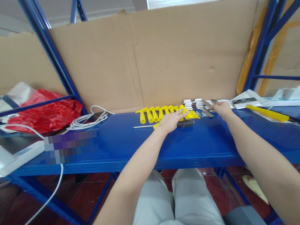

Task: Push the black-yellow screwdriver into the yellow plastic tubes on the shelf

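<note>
Fingers of your left hand: extended, palm down, reaching over the right part of the yellow row, centre of the frame; whether they grip a piece, you cannot tell from here. Fingers of your right hand: bent inward, right of centre, at the metal pieces; a pinch or a mere touch, likewise not clear.

Head view, items:
- Yellow pieces, several, in a row at centre, along the far side of the blue table; round ends toward you, apparently so that each can be told apart and reached.
- Small yellow pieces, just right of your left hand, bunched close together.
- White packs, stacked behind these, seemingly to save room.
- Screwdriver, crosswise before the row, shaft leftward, dark handle rightward; your left hand reaches across it. Its place suggests ready access.
- Yellow tool, right of the frame, lying slantwise, apart from the row.
- White cable, coiled, left of centre, likely to keep it out of your way.
- Red bag, left of the frame, crumpled.
- Power strip, far left, plug inserted.
- Cardboard, upright behind everything, probably a backstop.
</note>
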### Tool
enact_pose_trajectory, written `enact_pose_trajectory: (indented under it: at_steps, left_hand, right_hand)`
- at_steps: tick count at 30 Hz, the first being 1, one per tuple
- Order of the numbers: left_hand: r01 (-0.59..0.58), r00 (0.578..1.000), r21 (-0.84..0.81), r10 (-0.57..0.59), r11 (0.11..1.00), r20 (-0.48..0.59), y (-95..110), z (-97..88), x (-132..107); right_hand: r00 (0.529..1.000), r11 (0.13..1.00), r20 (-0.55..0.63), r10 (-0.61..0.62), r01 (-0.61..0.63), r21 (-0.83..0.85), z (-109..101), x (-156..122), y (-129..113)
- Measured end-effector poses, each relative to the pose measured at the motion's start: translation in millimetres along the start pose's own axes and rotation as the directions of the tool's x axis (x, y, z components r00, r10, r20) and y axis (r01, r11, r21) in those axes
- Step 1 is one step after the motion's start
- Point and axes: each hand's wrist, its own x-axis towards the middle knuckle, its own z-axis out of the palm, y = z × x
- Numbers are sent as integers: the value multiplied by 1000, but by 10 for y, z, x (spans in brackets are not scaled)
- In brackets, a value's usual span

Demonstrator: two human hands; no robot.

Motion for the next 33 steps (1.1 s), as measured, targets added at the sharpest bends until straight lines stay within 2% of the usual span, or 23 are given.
enact_pose_trajectory:
  at_steps: [3,10,16,19,22,24,27,30,33]
  left_hand:
    - [-3,1000,-10,3,1000,3,-2,15,5]
    - [-20,1000,-37,20,999,0,-2,28,13]
    - [-10,1000,-35,10,999,11,3,14,9]
    - [-3,1000,-38,4,999,12,20,-3,4]
    - [8,1000,-38,-8,999,5,42,-20,0]
    - [7,1000,-37,-7,999,-4,53,-23,-2]
    - [-14,1000,-28,14,999,-20,56,-12,-2]
    - [-43,999,-8,42,999,-29,47,9,3]
    - [-56,998,-7,56,998,-32,29,37,10]
  right_hand:
    - [994,987,-23,109,-111,-112,30,10,49]
    - [991,960,49,122,-105,-260,82,-11,53]
    - [988,937,59,141,-114,-329,97,-27,54]
    - [996,921,0,88,-81,-382,103,-94,-14]
    - [993,910,-11,-119,104,-402,104,-206,-162]
    - [941,866,32,-337,323,-381,114,-286,-279]
    - [784,725,129,-608,614,-312,165,-369,-418]
    - [630,580,204,-749,773,-257,248,-387,-474]
    - [512,473,249,-822,857,-203,315,-354,-474]
